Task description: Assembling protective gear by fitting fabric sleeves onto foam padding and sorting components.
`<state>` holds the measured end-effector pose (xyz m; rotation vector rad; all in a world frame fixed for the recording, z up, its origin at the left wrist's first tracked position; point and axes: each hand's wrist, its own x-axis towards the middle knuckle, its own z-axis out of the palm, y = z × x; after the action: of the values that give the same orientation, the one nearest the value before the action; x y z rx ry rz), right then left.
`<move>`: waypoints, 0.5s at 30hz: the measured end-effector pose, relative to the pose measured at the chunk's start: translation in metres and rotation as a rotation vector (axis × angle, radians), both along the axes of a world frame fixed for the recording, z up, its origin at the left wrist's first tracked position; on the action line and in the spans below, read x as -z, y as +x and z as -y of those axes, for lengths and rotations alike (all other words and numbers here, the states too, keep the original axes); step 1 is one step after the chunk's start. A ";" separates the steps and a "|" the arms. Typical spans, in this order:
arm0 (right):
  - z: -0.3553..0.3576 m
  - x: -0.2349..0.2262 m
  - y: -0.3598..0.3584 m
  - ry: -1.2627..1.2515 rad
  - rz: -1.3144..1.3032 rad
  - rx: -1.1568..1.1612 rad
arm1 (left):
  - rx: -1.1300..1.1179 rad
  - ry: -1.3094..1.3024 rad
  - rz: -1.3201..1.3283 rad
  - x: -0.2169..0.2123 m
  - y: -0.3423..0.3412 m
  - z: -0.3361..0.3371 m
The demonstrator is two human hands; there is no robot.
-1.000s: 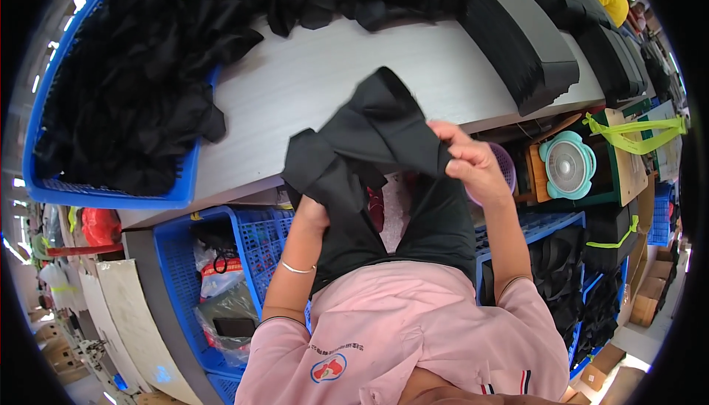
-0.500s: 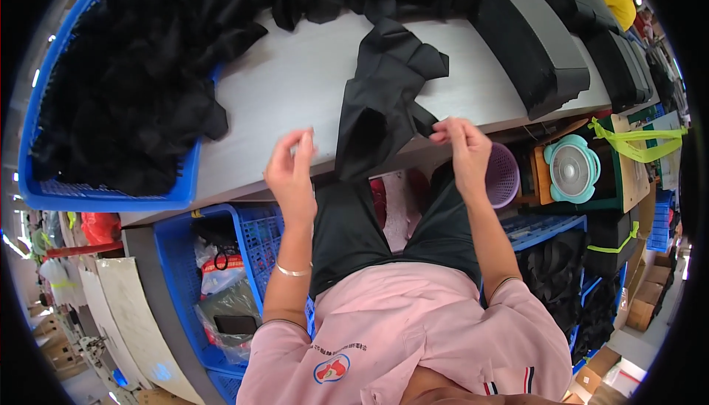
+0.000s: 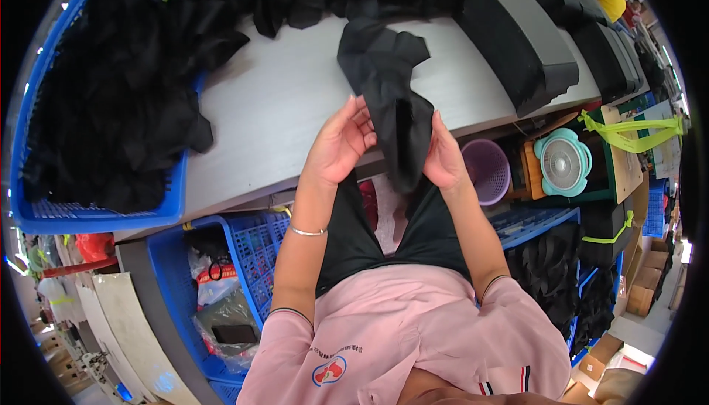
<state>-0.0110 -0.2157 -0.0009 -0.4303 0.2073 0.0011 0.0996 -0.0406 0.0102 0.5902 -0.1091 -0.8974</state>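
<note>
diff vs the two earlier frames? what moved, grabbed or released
The black garment went from bunched up in both hands to lying stretched across the grey table, its near end hanging over the edge. The left hand, free half a second ago, has closed in beside the cloth; the right hand stays at its other side. Blue basket of black fabric and the folded stacks unchanged.

Black cloth (image 3: 391,94) hides the right hand (image 3: 445,157) fingertips
</note>
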 end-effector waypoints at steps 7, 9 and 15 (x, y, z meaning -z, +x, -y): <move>0.002 0.003 0.009 -0.411 -0.104 0.114 | -0.001 0.025 -0.019 -0.015 0.001 0.012; -0.006 0.001 0.012 -0.565 -0.083 0.178 | -0.005 0.056 -0.036 -0.015 0.000 0.017; -0.010 -0.003 0.010 -0.721 -0.087 0.205 | 0.150 -0.091 -0.040 0.011 0.005 0.013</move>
<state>-0.0013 -0.2052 0.0024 -1.1270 0.3363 -0.2631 0.1047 -0.0533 -0.0011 0.4834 -0.1587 -1.0442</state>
